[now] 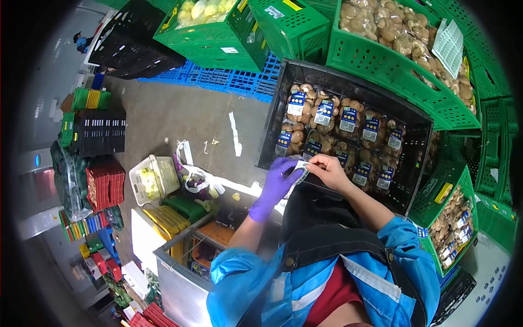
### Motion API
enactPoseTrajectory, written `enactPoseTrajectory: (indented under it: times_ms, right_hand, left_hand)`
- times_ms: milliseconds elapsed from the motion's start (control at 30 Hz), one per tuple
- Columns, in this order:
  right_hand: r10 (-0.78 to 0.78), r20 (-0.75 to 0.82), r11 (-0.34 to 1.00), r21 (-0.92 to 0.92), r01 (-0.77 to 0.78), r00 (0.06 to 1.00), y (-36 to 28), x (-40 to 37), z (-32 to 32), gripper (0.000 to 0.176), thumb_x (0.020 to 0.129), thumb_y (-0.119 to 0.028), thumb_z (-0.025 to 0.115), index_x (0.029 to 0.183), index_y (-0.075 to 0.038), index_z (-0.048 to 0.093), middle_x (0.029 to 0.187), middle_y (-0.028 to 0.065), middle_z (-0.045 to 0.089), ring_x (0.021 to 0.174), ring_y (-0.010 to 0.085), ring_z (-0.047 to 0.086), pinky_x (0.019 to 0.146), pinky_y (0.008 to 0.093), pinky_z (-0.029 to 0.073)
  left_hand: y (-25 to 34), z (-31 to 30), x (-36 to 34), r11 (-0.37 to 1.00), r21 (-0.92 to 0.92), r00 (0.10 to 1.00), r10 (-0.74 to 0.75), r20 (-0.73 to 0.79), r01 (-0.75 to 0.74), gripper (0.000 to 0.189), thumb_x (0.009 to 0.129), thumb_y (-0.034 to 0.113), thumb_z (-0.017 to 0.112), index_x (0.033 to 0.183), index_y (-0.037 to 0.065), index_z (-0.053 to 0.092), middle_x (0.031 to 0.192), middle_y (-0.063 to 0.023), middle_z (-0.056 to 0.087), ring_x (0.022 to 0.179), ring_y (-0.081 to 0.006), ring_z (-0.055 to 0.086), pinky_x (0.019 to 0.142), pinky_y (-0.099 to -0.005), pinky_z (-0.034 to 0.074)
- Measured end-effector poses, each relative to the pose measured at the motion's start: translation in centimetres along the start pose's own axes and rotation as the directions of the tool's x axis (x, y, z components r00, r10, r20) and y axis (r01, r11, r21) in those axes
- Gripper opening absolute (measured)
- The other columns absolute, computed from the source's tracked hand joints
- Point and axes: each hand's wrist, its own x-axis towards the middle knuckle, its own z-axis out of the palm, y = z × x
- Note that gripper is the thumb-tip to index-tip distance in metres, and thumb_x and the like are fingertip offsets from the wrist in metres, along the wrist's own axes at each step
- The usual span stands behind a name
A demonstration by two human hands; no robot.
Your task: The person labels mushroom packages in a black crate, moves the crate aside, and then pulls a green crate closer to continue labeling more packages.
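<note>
My left hand (279,182), in a purple glove, is closed on a strip of white labels (300,170) in front of my body. The bare fingers of my right hand (330,171) pinch the strip's upper end, close beside the glove. Just beyond both hands sits a black crate (348,79) holding rows of clear-wrapped mushroom packs (348,119). Blue and white labels show on these packs. My hands are over the crate's near left corner and hide part of its rim.
A green crate of bagged mushrooms (403,73) stands behind the black crate, with a paper sheet (448,48) on top. Another green crate (430,210) holds labelled packs at right. To my left are a metal-sided table (182,289) and a pale basket (170,173). White strips (235,133) litter the floor.
</note>
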Motion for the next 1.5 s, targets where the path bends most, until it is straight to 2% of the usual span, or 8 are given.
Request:
enactPoseTrajectory:
  times_ms: [133, 200, 333, 667, 867, 1100, 1267, 1500]
  right_hand:
    - [0.126, 0.014, 0.991, -0.055, -0.125, 0.992, -0.3, 0.7, 0.3, 0.019, 0.082, -0.017, 0.063, 0.08, 0.002, 0.061, 0.062, 0.0, 0.055, 0.059, 0.0037, 0.05, 0.053, 0.0215, 0.041]
    - [-0.137, -0.061, 0.958, -0.263, 0.116, 0.989, 0.6, 1.4, 0.1, 0.019, 0.08, -0.019, 0.066, 0.078, 0.0, 0.061, 0.061, 0.0001, 0.052, 0.055, 0.0051, 0.045, 0.049, 0.0224, 0.037]
    - [0.075, 0.037, 0.985, -0.161, -0.068, 0.997, 1.5, 4.4, -1.6, 0.02, 0.078, -0.018, 0.068, 0.073, -0.001, 0.059, 0.062, 0.0003, 0.054, 0.055, 0.0058, 0.046, 0.05, 0.0219, 0.036]
    - [0.539, -0.436, 0.826, 0.442, -0.35, 0.721, 14.7, 20.4, -4.3, 0.024, 0.08, -0.031, 0.065, 0.08, -0.007, 0.06, 0.057, -0.0003, 0.048, 0.04, 0.0086, 0.039, 0.038, 0.0236, 0.029]
    - [0.213, -0.769, 0.896, -0.092, -0.434, 0.603, 20.6, 23.8, -3.1, 0.03, 0.075, -0.032, 0.067, 0.073, -0.003, 0.065, 0.063, 0.0104, 0.063, 0.054, 0.0215, 0.061, 0.054, 0.033, 0.046]
    - [0.25, -0.633, 0.687, -0.417, -0.595, 0.733, 12.9, 20.5, -4.9, 0.045, 0.074, -0.05, 0.06, 0.092, -0.009, 0.066, 0.085, 0.0129, 0.066, 0.082, 0.0287, 0.063, 0.071, 0.0409, 0.048]
    - [0.452, 0.216, 0.724, 0.479, -0.497, 0.866, 5.7, 11.9, -4.8, 0.044, 0.084, -0.047, 0.056, 0.097, -0.005, 0.057, 0.074, 0.0008, 0.056, 0.06, 0.01, 0.055, 0.053, 0.0229, 0.043]
    - [0.329, 0.123, 0.905, 0.242, -0.349, 0.936, 7.8, 8.4, -7.2, 0.019, 0.084, -0.023, 0.06, 0.083, -0.004, 0.061, 0.067, -0.0017, 0.056, 0.057, 0.0056, 0.05, 0.05, 0.0214, 0.041]
  left_hand:
    - [-1.6, -0.6, 1.5, 0.758, 0.524, 0.868, 0.492, -0.07, -0.388, 0.021, 0.082, 0.007, 0.062, 0.102, 0.0, 0.063, 0.105, -0.0056, 0.061, 0.091, -0.0105, 0.056, 0.08, -0.0244, 0.045]
    - [-2.0, -0.7, 2.0, 0.998, -0.062, 0.999, -0.002, -0.034, 0.0, 0.024, 0.081, 0.009, 0.064, 0.104, 0.001, 0.063, 0.099, -0.0047, 0.063, 0.086, -0.0087, 0.057, 0.08, -0.0234, 0.045]
    - [-1.6, -1.8, 4.7, 0.985, 0.038, 0.983, -0.162, -0.086, 0.166, 0.018, 0.079, 0.012, 0.068, 0.092, 0.0, 0.065, 0.076, 0.0, 0.063, 0.068, -0.005, 0.055, 0.061, -0.0204, 0.044]
    - [-4.3, -5.8, 7.3, 0.975, -0.102, 0.958, -0.212, -0.193, 0.195, 0.025, 0.08, 0.009, 0.065, 0.103, 0.001, 0.058, 0.086, -0.0049, 0.063, 0.073, -0.008, 0.059, 0.064, -0.0213, 0.048]
    - [-3.1, -5.1, 7.4, 0.963, -0.103, 0.961, -0.26, -0.093, 0.251, 0.024, 0.083, 0.006, 0.061, 0.106, 0.001, 0.059, 0.088, -0.0049, 0.064, 0.075, -0.007, 0.058, 0.066, -0.0204, 0.047]
    - [-1.8, -3.2, 9.3, 0.96, -0.088, 0.952, -0.276, -0.129, 0.266, 0.005, 0.081, 0.009, 0.064, 0.084, 0.005, 0.062, 0.076, -0.0008, 0.063, 0.064, -0.0047, 0.055, 0.057, -0.0177, 0.044]
    - [-2.8, -2.2, 11.6, 0.98, -0.041, 0.967, -0.198, -0.158, 0.194, 0.014, 0.082, 0.01, 0.064, 0.07, 0.009, 0.058, 0.067, 0.0048, 0.055, 0.058, -0.001, 0.046, 0.051, -0.0174, 0.036]
    - [-2.1, -0.2, 12.6, 0.947, 0.135, 0.953, -0.3, 0.045, 0.292, 0.014, 0.078, 0.016, 0.068, 0.08, 0.004, 0.06, 0.068, 0.0026, 0.053, 0.06, -0.0052, 0.046, 0.055, -0.0211, 0.038]
